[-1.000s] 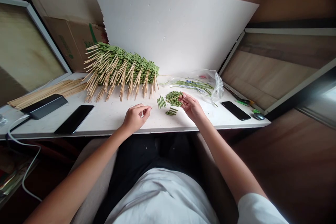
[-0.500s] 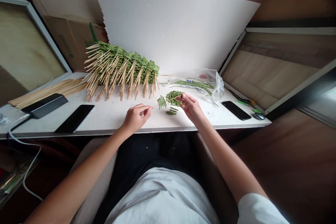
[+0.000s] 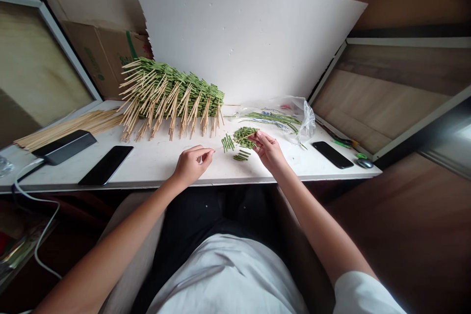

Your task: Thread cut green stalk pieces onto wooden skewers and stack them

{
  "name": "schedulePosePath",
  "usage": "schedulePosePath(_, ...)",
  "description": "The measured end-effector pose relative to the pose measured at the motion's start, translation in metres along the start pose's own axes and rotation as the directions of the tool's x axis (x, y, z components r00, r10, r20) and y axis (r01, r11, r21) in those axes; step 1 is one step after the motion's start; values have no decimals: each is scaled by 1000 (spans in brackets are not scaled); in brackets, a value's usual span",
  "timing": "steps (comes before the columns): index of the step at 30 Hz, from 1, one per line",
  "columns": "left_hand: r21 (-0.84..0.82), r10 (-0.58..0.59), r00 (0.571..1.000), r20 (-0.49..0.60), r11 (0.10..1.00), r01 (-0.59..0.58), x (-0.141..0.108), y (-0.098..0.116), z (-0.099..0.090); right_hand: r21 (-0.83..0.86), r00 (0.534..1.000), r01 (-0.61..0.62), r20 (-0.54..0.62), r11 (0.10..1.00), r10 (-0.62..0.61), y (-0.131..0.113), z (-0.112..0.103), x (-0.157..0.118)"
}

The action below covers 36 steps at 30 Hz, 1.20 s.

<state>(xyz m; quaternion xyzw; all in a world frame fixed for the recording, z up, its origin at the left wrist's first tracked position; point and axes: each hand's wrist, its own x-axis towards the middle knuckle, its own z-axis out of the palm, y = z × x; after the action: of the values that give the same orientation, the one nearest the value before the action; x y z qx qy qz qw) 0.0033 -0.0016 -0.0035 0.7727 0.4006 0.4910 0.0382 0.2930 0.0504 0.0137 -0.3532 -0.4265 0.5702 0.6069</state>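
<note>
My right hand (image 3: 270,149) is closed in a pinch on a thin wooden skewer (image 3: 251,134), held just over a small heap of cut green bean pieces (image 3: 243,132). My left hand (image 3: 193,164) is closed too, thumb and forefinger pinched together above the table's front part. What sits between those fingertips is too fine to make out. Between the hands, a short row of green bean pieces (image 3: 227,143) lies on the white table (image 3: 158,162), with another small row (image 3: 242,155) nearer to me.
Green beans threaded on skewers (image 3: 172,91) form a big stack at the back left. Loose bare skewers (image 3: 81,125) lie beside it. Long beans rest by a clear plastic bag (image 3: 307,120). Phones (image 3: 106,165) (image 3: 332,154), a black stand (image 3: 64,146) and a white board (image 3: 243,29) surround the space.
The view has shifted very slightly. Both hands keep nearly the same pose and place, and the bean pieces lie as before.
</note>
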Motion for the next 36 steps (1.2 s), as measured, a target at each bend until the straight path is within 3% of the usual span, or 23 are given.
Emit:
schedulePosePath(5, 9, -7, 1000, 11, 1000, 7, 0, -1, 1, -12, 999, 34, -2, 999, -34, 1, 0, 0)
schedulePosePath(17, 99, -21, 986, 163, 995, 5, -1, -10, -3, -161, 980, 188, -40, 969, -197, -3, 2, 1)
schedulePosePath(36, 111, 4, 986, 168, 994, -23, -5, -10, 1, -166, 973, 206, -73, 964, -221, 11, 19, -13)
